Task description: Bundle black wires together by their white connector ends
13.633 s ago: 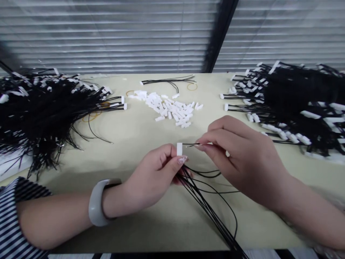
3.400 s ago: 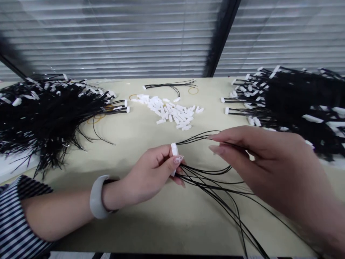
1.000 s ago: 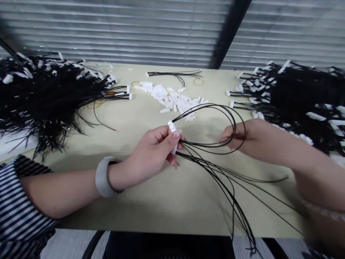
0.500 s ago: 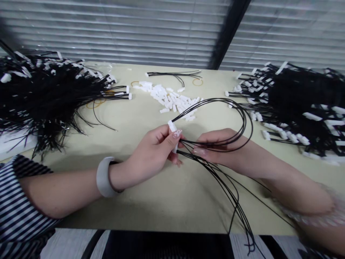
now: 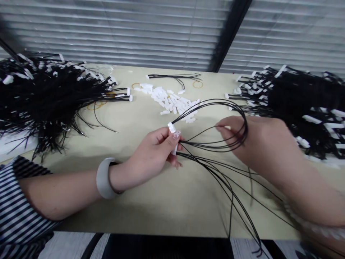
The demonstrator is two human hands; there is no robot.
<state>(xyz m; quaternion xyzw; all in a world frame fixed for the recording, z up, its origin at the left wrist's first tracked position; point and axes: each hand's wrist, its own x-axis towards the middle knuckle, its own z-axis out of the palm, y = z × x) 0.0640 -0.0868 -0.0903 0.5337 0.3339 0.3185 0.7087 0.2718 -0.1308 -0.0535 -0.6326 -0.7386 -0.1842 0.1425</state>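
My left hand (image 5: pixel 155 153) pinches a small white connector (image 5: pixel 171 128) between thumb and fingers. A loop of thin black wires (image 5: pixel 229 108) arches out of the connector to the right. Under that same hand a bundle of loose black wires (image 5: pixel 229 183) fans out toward the table's front edge. My right hand (image 5: pixel 256 142) is closed on one black wire just right of the loop, with the looped wires crossing over its fingers.
A heap of loose white connectors (image 5: pixel 172 102) lies behind my hands on the beige table (image 5: pixel 151 205). Large piles of black wires with white connectors sit at the left (image 5: pixel 43 97) and the right (image 5: pixel 299 97). A few wires (image 5: pixel 175 76) and rubber bands (image 5: pixel 197 84) lie at the back.
My right hand has lifted from beside my left hand up and to the right, drawing one black wire with it. My left hand and the connector have stayed put.
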